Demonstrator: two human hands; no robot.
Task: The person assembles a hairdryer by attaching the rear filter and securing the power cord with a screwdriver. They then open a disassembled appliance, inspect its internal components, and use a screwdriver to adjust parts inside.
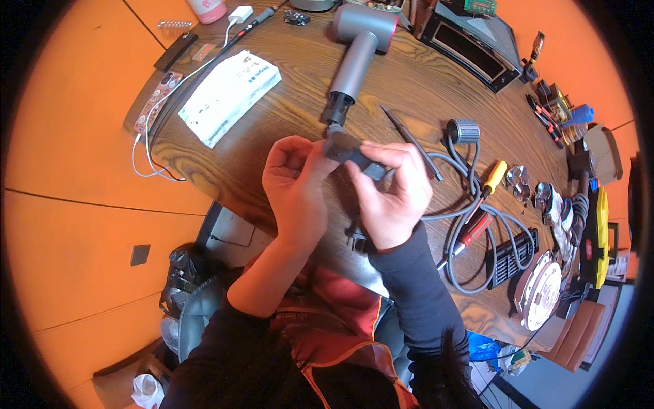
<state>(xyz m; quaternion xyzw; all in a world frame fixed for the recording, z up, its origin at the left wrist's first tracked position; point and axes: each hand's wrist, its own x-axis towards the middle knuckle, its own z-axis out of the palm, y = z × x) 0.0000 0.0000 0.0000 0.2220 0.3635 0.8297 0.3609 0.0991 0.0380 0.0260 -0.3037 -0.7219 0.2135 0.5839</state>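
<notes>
One dark block (343, 146), just below the hair dryer (355, 60): left hand (294, 180) loosely curled, thumb against it; right hand (396, 187) pinching it; steady, light pressure without twisting seems best.

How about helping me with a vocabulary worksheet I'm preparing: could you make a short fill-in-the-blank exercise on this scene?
1. A dark part sits between the left hand and the ____ hand.
2. The white packet lies to the ____ of the hair dryer.
3. Near the red-handled screwdriver lies another screwdriver with a bright ____ handle.

Missing words: right; left; yellow.
</notes>
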